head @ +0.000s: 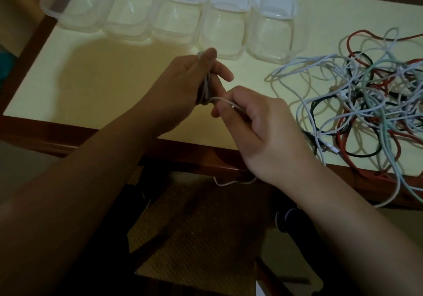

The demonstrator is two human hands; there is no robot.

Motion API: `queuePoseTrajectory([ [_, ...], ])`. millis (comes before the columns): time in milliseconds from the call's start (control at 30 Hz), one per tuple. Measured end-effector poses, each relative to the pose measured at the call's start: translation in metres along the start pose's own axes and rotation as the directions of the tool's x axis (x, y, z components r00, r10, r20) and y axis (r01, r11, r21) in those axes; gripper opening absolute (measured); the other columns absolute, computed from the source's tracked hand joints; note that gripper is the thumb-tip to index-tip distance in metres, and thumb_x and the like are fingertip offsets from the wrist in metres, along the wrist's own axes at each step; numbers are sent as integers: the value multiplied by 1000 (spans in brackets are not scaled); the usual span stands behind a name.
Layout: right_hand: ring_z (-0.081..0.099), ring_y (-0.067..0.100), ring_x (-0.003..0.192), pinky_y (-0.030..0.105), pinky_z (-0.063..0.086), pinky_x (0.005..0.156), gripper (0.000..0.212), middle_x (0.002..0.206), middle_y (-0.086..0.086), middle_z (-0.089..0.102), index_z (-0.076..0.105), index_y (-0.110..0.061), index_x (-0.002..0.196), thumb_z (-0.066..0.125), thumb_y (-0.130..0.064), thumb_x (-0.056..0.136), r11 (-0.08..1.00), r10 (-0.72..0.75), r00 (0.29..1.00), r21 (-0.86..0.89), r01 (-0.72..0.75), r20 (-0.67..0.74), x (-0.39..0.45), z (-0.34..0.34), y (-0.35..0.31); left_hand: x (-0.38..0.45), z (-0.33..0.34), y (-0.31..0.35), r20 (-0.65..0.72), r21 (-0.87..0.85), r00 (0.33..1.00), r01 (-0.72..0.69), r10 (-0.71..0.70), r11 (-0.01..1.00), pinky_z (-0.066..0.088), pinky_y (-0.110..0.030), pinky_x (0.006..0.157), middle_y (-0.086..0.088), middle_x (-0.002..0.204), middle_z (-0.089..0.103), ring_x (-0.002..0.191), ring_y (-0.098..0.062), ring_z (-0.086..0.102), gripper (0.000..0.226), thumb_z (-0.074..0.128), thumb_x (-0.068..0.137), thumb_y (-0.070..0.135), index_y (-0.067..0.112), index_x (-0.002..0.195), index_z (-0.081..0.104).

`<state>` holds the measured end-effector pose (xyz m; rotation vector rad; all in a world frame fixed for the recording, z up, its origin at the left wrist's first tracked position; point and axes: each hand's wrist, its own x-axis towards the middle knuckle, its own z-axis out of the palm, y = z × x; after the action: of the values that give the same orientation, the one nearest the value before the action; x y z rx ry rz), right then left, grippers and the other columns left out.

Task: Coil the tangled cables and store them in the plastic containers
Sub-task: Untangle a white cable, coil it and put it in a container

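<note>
My left hand (192,82) holds a small coil of white cable (207,87) wound around its fingers, above the middle of the table. My right hand (256,121) pinches the loose run of the same white cable (223,100) just right of the coil. The cable's tail (229,183) hangs below the table's front edge. A tangled heap of white, red, black and pale green cables (370,94) lies on the right of the table. Several clear plastic containers (229,25) with hinged lids open stand in a row along the back.
The pale yellow table top (103,85) has a dark wooden rim (68,133). Some cables of the heap trail over the front right edge (402,181). Below the table are a woven floor and dark legs and feet.
</note>
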<state>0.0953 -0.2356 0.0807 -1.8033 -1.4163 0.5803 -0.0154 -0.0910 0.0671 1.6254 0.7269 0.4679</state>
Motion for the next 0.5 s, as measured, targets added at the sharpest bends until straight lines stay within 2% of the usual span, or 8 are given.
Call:
queuePoseTrajectory([
  [100,48,14,47,19,27,51,16,50,-11,44,73,-25,95,61,-29,105,998,-51,993,-44,47,-103,0,-6,7,-4,3,5,110,70,994,-7,-1,998,42,-19,55,-6,62,67,56,-15,58,53,30,113,33,14,85,71],
  [167,45,16,47,23,34,52,7,50,-6,42,72,-23,95,71,-27,100,998,-62,981,-9,61,-185,1,-12,11,-7,5,8,200,131,979,7,-33,991,40,-16,55,-4,59,66,52,-11,55,60,30,113,33,23,69,70],
  [233,48,15,51,22,40,56,8,56,1,48,73,-24,95,79,-29,94,999,-34,970,32,43,-240,4,-17,16,-9,5,6,275,172,957,45,-92,984,43,-23,61,-4,58,65,53,-15,55,66,31,112,40,27,62,71],
  [300,53,12,59,20,41,59,7,63,-1,54,77,-29,95,82,-33,92,998,-21,965,56,37,-261,6,-19,20,-8,4,1,361,86,922,116,-139,990,44,-43,70,-10,57,62,59,-33,53,60,33,110,46,22,72,73],
  [333,55,10,62,20,41,60,6,66,-4,57,78,-30,95,81,-33,92,998,-18,964,59,35,-266,7,-19,22,-7,5,-1,391,32,905,171,-170,985,42,-46,72,-12,57,60,58,-34,52,58,34,110,45,17,77,73],
  [433,51,2,59,15,36,58,4,65,-13,58,79,-29,98,79,-29,94,988,43,961,153,-1,-273,9,-12,25,-5,7,-2,460,-143,855,338,-240,930,45,-36,63,-12,53,54,50,-25,49,55,33,109,38,5,80,66],
  [500,57,-1,64,16,42,61,7,66,-18,65,78,-23,98,72,-25,100,970,82,971,240,-27,-223,11,-7,25,-5,7,2,521,-271,826,400,-216,876,45,-32,56,-6,48,48,45,-20,43,51,32,109,35,4,80,60],
])
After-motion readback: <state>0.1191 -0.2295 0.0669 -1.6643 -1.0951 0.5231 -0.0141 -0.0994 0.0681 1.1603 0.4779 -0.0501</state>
